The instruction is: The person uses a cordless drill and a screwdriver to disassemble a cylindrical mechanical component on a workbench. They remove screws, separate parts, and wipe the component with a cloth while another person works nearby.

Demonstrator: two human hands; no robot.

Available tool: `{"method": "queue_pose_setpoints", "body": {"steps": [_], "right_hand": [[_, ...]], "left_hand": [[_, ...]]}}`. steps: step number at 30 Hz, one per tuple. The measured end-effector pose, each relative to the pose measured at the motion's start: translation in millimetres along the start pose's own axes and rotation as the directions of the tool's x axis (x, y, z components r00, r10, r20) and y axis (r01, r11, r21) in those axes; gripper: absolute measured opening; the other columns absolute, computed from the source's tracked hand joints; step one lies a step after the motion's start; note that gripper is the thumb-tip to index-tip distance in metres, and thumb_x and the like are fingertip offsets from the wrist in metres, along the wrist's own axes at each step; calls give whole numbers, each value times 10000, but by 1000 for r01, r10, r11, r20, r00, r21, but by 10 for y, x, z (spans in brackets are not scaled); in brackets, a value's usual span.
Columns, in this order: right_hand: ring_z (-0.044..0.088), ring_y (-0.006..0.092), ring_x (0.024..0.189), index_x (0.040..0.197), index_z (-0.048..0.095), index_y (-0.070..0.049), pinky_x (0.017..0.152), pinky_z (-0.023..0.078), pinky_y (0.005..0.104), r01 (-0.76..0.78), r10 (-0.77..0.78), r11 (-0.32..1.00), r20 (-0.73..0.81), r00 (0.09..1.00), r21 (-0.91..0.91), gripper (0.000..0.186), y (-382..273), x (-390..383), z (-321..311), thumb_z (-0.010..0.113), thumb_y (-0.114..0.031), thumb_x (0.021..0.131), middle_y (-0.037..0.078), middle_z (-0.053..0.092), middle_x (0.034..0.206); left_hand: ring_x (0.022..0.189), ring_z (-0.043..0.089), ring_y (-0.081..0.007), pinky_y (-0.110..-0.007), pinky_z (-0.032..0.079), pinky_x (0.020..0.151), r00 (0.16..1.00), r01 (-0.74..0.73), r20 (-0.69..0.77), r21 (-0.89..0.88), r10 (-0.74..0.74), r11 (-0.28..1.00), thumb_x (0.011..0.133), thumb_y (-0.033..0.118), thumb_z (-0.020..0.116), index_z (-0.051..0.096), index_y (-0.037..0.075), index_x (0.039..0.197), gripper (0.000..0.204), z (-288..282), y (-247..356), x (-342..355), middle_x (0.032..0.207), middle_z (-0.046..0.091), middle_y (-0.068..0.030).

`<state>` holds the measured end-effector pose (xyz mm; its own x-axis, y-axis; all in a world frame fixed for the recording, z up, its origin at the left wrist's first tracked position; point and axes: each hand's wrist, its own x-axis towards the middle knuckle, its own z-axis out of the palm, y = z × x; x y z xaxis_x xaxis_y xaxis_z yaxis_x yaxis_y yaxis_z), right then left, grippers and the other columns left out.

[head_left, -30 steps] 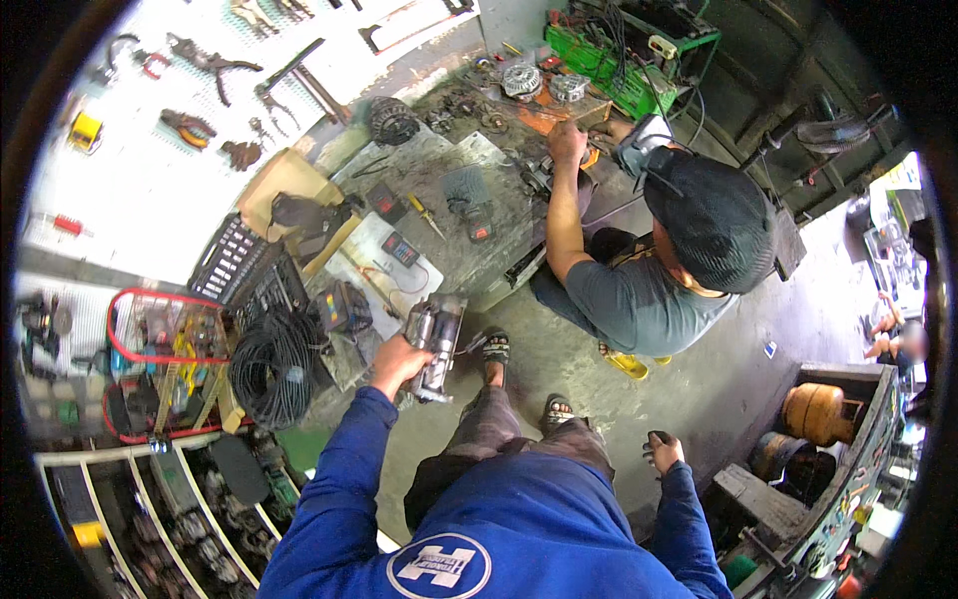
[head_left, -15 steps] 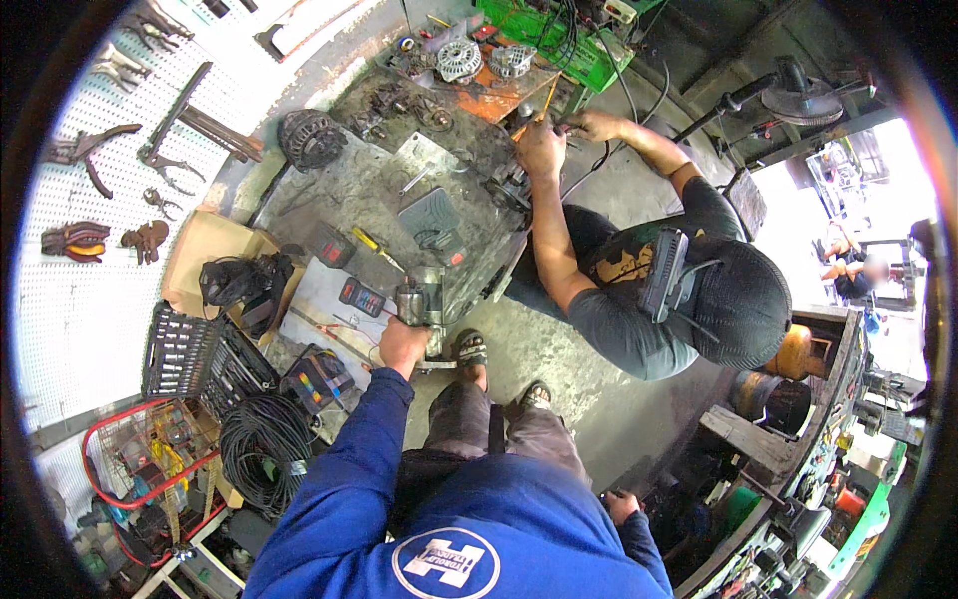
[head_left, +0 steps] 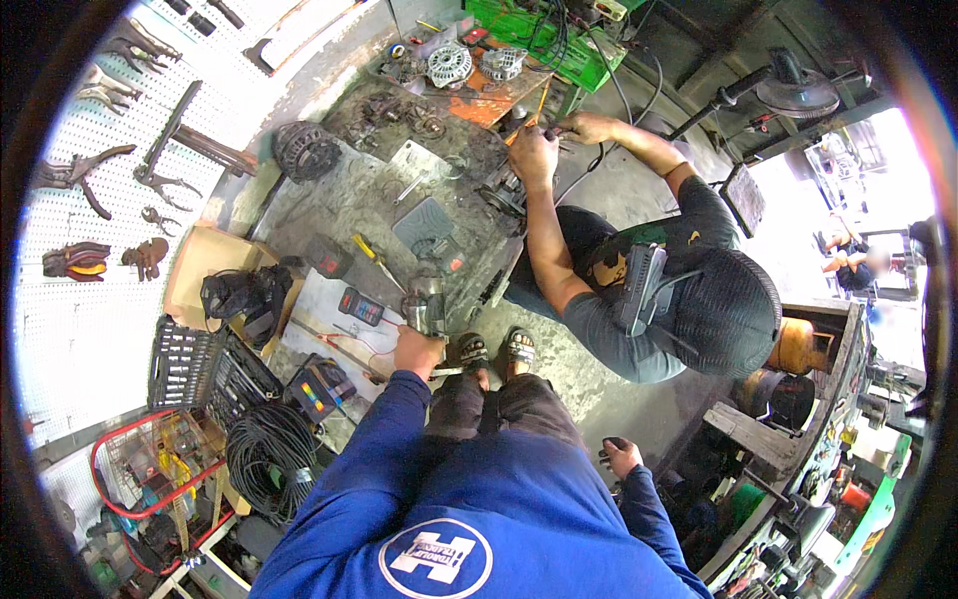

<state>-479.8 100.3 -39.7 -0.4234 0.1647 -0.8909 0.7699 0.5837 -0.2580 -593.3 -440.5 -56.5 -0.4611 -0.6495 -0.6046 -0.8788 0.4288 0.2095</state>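
At the near edge of the workbench (head_left: pixel 314 205), my left hand (head_left: pixel 420 351) is closed around the near end of a silvery cylindrical metal part, like a small motor (head_left: pixel 427 307). The part's lower end is hidden by the hand. My right hand (head_left: pixel 625 457) hangs low at my right side, away from the bench. Its fingers are curled and dark at the tips, and whatever they may hold is too small to make out. Beside the left hand lie a multimeter (head_left: pixel 360 305) with thin leads and a yellow-handled screwdriver (head_left: pixel 376 262).
Across the bench corner, a person in a dark cap (head_left: pixel 723 309) works with both hands on a part. An alternator (head_left: pixel 305 151), a socket set (head_left: pixel 185 367), a cable coil (head_left: pixel 267 461) and a red-rimmed wire basket (head_left: pixel 160 469) stand left. A wooden-topped shelf (head_left: pixel 753 436) stands right.
My right foot has come forward beside the left, and my body is closer to the bench. My right hand has moved forward. The left hand stays at the metal part.
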Motion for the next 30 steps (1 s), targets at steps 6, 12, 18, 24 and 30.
{"method": "queue_pose_setpoints", "body": {"steps": [6,12,18,24,30], "right_hand": [[775,296,915,1125,773,-22,796,606,422,246,-134,807,240,962,-536,356,92,640,64,569,-301,1038,139,813,1052],[703,461,1085,1018,753,1,952,556,503,561,-367,369,439,820,-741,355,-735,1122,383,539,-276,957,255,750,1131],[699,456,1091,1203,705,-14,951,562,526,612,-572,490,301,763,-621,447,-2861,515,1202,640,-388,968,257,746,1138],[641,432,1181,1384,645,-130,993,542,526,664,-837,-37,386,387,-747,456,-5065,36,2135,673,-236,942,198,645,1342],[565,326,1360,1351,668,-176,1078,465,567,400,-840,-274,420,343,-875,377,-6256,124,2600,590,-215,984,114,620,1456]], "left_hand": [[1107,738,-425,-481,586,940,1000,17,11,52,-17,999,732,417,923,489,-118,1344,921,-15,14,15,1186,741,-297],[1085,733,-458,-502,589,925,999,-38,35,26,37,999,766,423,894,516,-123,1300,853,-20,-50,14,1170,733,-323],[1077,723,-475,-521,582,913,991,-99,84,-106,108,989,738,400,919,519,-113,1242,823,-59,-168,81,1158,713,-334],[1086,697,-501,-530,585,922,980,-92,162,-151,117,984,736,427,914,474,-84,1292,874,-155,-175,106,1260,639,-339],[1067,715,-466,-503,607,899,988,-61,132,-152,81,987,748,410,909,469,-62,1304,852,-298,-121,9,1249,626,-307]]}}
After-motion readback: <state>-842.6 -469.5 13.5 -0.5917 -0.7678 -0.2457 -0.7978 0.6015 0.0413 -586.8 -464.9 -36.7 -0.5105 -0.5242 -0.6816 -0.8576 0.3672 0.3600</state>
